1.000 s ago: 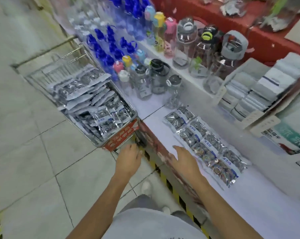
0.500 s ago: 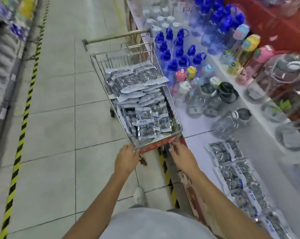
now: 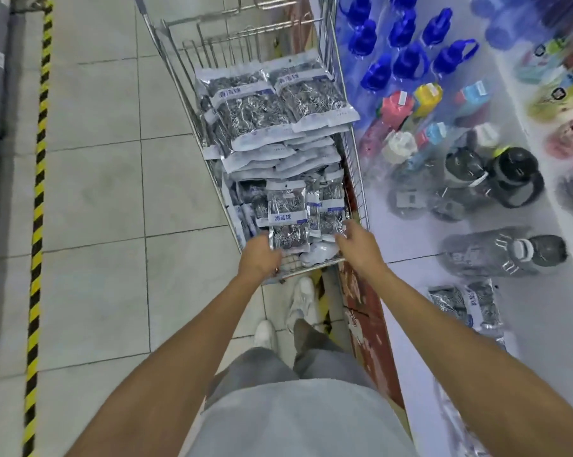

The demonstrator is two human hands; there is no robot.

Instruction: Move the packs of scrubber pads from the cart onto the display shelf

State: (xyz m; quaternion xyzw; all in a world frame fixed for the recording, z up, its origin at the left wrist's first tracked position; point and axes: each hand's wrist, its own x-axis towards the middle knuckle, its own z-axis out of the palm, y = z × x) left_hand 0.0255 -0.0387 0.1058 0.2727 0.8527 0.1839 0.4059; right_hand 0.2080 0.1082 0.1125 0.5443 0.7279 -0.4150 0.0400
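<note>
At the near end of the wire shopping cart (image 3: 356,179), seen from the head camera, both hands reach in over the rim toward the small packs of scrubber pads (image 3: 288,219) standing upright there. The step in hand looks like picking up the next batch. To do it well, I would gather several upright packs together between the two hands, squeeze them flat so the slippery film cannot slide, and lift them straight up clear of the cart's wires before swinging right to the display shelf (image 3: 410,225).

The left hand (image 3: 260,258) is at the lower left edge of the front pack, fingers curled toward it; whether it has a firm hold I cannot tell. The right hand (image 3: 356,240) has its fingers partly extended, touching the packs at the cart's right side, not yet clamped.

Farther back in the cart, larger packs (image 3: 271,103) lie flat in a stack. Right of the cart, a few placed packs (image 3: 466,305) already lie on the shelf, near the water bottles (image 3: 407,57).
</note>
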